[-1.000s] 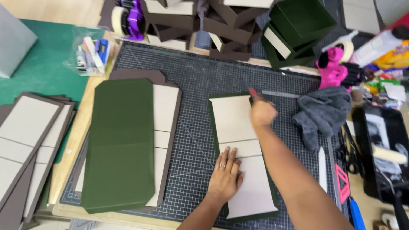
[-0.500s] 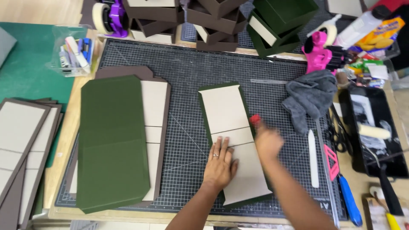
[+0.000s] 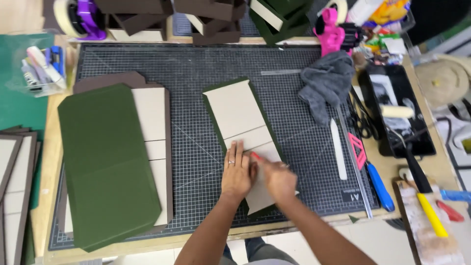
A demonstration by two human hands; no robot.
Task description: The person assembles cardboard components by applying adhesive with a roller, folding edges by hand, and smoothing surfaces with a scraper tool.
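A green paper sheet with beige cardboard panels glued on it [image 3: 235, 110] lies tilted on the dark gridded cutting mat [image 3: 196, 64]. My left hand [image 3: 236, 172] rests flat on the lower panels, a ring on one finger. My right hand [image 3: 277, 179] is beside it over the lowest panel, closed around a thin red tool [image 3: 255, 156] whose tip touches the board. The hand is blurred from motion.
A larger green sheet [image 3: 103, 162] lies over brown-edged boards on the mat's left. A grey cloth [image 3: 326, 83], white bone folder [image 3: 337, 147], metal ruler [image 3: 355, 162], blue-handled knife [image 3: 379, 185] and roller tray [image 3: 397, 113] sit to the right. Boxes and tape dispensers line the far edge.
My right hand has drawn the red tool down the panels from the top edge toward me, ending beside the left hand. The left hand stayed pressed on the lower panels.
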